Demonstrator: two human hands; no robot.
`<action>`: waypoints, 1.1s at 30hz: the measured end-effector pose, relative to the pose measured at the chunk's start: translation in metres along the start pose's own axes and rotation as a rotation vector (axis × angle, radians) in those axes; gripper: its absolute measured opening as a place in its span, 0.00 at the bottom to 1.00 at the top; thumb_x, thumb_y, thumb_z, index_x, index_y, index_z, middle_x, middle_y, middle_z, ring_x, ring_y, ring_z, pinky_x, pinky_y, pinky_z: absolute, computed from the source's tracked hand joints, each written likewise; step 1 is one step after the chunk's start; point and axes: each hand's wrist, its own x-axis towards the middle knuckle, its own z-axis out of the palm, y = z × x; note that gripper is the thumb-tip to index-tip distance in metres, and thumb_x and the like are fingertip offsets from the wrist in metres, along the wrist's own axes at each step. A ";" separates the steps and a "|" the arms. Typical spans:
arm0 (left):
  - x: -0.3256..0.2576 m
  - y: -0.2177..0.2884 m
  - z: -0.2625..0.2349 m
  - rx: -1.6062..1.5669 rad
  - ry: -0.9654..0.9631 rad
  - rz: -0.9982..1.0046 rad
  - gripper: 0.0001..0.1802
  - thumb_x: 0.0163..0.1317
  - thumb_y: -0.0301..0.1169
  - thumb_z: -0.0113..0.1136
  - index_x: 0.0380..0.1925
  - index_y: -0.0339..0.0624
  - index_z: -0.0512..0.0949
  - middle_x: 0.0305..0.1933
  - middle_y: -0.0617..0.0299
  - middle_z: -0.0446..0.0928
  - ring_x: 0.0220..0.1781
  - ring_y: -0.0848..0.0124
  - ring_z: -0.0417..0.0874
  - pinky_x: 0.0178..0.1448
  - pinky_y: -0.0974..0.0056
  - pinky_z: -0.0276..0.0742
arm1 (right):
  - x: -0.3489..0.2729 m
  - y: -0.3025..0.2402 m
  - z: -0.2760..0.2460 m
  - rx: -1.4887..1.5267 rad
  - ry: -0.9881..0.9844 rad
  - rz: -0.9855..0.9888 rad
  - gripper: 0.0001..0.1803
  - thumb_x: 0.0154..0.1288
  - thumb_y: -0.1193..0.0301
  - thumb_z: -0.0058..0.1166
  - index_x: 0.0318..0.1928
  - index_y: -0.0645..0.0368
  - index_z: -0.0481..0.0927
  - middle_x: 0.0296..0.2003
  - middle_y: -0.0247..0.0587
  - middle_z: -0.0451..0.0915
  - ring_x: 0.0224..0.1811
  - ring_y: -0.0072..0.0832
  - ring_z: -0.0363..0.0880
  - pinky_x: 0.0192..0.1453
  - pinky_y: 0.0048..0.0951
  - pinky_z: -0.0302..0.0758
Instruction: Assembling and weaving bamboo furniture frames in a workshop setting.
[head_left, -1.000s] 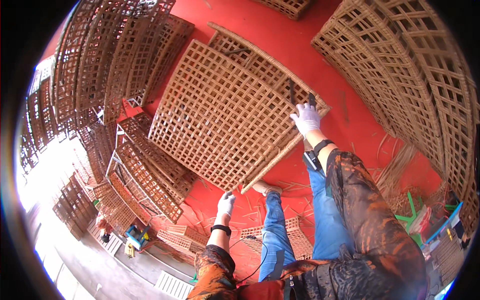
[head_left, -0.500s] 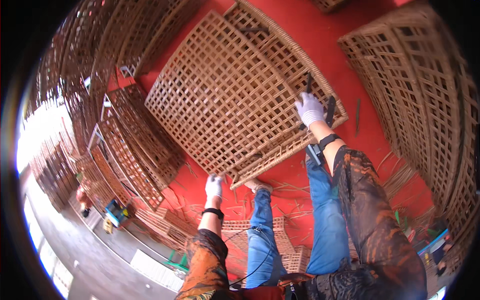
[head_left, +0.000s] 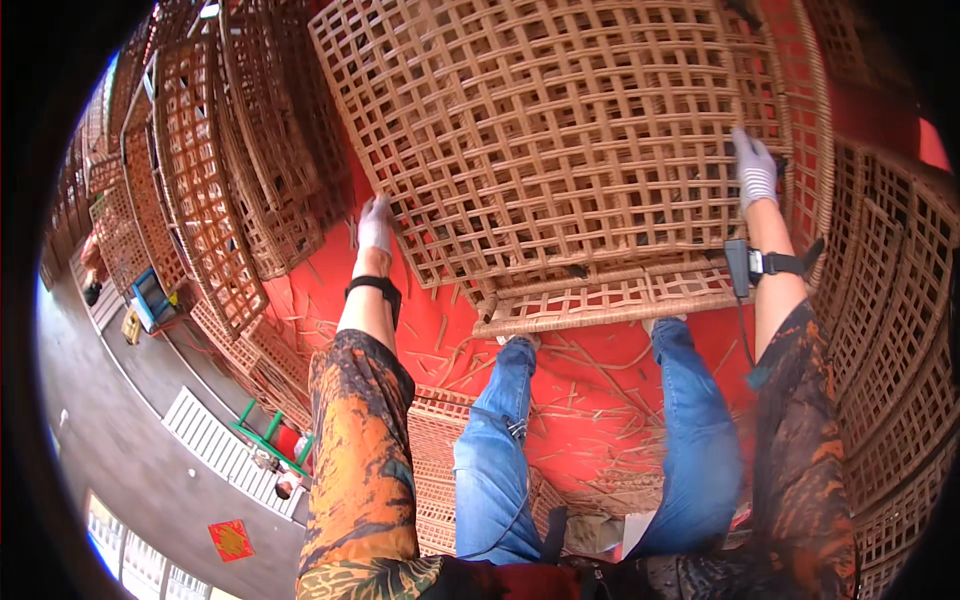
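Gloved fingers of the left hand [head_left: 374, 224] curl onto the nine o'clock edge of the large square lattice panel of pale woven bamboo strips [head_left: 560, 140], gripping its rim. The right hand [head_left: 755, 168], also in a light glove, lies on the panel near its three o'clock edge, fingers pressed onto the strips; whether they hook through the openings I cannot tell. Held at opposite sides like this, the wide panel probably stays balanced and under control.

The panel fills the twelve o'clock half of the view, above the knees in blue jeans [head_left: 500, 450]. Its near edge rests on a narrower woven strip [head_left: 600, 305], just past the feet. Below, at six o'clock, the red floor [head_left: 590, 400] is strewn with loose bamboo slivers. More lattice panels [head_left: 200, 200] lean stacked at nine o'clock, and others [head_left: 890, 330] at three o'clock.
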 end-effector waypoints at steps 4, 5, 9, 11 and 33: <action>0.017 0.034 0.025 -0.035 0.123 -0.309 0.31 0.63 0.51 0.51 0.62 0.48 0.65 0.58 0.57 0.70 0.54 0.62 0.73 0.47 0.52 0.71 | -0.001 -0.006 -0.001 -0.009 -0.035 0.201 0.43 0.55 0.42 0.59 0.59 0.66 0.73 0.54 0.48 0.76 0.56 0.35 0.72 0.61 0.29 0.65; 0.016 0.025 0.018 -0.097 0.055 -0.130 0.30 0.63 0.52 0.50 0.62 0.52 0.65 0.60 0.59 0.68 0.54 0.61 0.72 0.48 0.48 0.70 | -0.005 -0.009 0.002 -0.030 -0.033 0.211 0.43 0.56 0.42 0.57 0.62 0.63 0.70 0.60 0.49 0.71 0.62 0.37 0.68 0.65 0.32 0.61; 0.002 0.039 0.022 -0.277 -0.033 -0.194 0.35 0.68 0.52 0.43 0.71 0.56 0.50 0.76 0.66 0.48 0.75 0.62 0.48 0.71 0.47 0.47 | -0.012 -0.018 0.009 0.231 -0.089 0.243 0.40 0.59 0.46 0.57 0.64 0.61 0.68 0.67 0.48 0.62 0.71 0.36 0.55 0.73 0.38 0.49; -0.004 0.028 0.026 -0.270 -0.017 -0.159 0.35 0.67 0.52 0.45 0.71 0.55 0.52 0.75 0.66 0.48 0.74 0.62 0.51 0.70 0.47 0.49 | -0.019 -0.024 0.008 0.206 -0.047 0.273 0.41 0.58 0.46 0.58 0.64 0.61 0.67 0.67 0.48 0.62 0.71 0.37 0.55 0.73 0.38 0.48; 0.020 0.013 -0.005 -0.479 -0.035 0.002 0.33 0.65 0.31 0.51 0.69 0.55 0.54 0.57 0.70 0.73 0.56 0.68 0.71 0.54 0.41 0.67 | -0.013 -0.018 0.019 0.268 -0.040 0.191 0.40 0.60 0.49 0.56 0.64 0.63 0.66 0.67 0.46 0.62 0.72 0.36 0.53 0.73 0.34 0.45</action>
